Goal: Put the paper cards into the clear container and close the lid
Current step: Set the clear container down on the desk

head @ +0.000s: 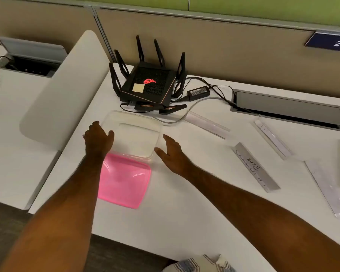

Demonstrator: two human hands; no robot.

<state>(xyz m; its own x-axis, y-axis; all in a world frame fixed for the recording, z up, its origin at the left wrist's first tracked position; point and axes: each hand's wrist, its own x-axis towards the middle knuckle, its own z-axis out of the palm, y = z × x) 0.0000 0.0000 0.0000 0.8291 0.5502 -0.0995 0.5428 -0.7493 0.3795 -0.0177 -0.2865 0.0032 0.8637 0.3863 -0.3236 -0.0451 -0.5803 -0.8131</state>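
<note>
The clear container (135,134) stands open on the white table, nothing visible inside it. Its pink lid (124,181) lies flat just in front of it, partly under my left forearm. My left hand (98,138) rests against the container's left side, fingers apart. My right hand (171,152) is at its right front corner, fingers spread, holding nothing. Several folded paper cards lie to the right: one with handwriting (253,165), one near the cables (206,124), one further back (271,138) and one at the right edge (328,187).
A black router (147,85) with upright antennas sits behind the container, with a power brick (198,93) and cables trailing right. A recessed cable tray (289,112) is set into the table. A white curved divider (63,91) stands at the left.
</note>
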